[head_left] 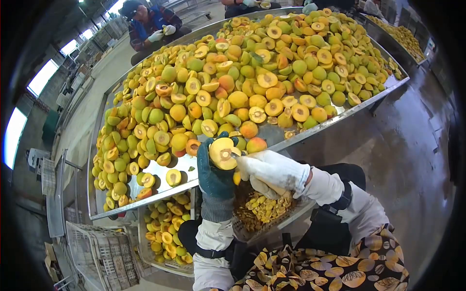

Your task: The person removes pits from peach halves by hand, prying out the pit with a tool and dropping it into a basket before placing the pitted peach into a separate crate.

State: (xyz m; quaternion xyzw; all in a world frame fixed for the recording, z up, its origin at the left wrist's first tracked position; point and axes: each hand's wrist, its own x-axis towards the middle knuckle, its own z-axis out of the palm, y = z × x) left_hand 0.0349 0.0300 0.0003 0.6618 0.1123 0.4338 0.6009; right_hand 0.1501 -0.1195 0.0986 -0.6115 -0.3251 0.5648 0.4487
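Observation:
My left hand (213, 169), in a dark green glove with a grey cuff, is closed around a peach half (223, 153). Its yellow cut face is turned up, with the brownish pit area in the middle. My right hand (274, 170), in a white glove, grips a small pitting tool (234, 155). Only the tool's metal tip shows, touching the cut face near the pit; my fingers hide most of the rest. Just beyond my hands, whole and halved peaches (238, 99) are heaped on a metal-rimmed table (335, 119).
Below the table edge, a crate (191, 206) contains peach halves. Beside it, under my right hand, a bin (252, 235) holds pits and yellow scraps. Stacked plastic crates (104, 254) stand at lower left. Across the table sits a person in white gloves (155, 36); other workers are partly visible.

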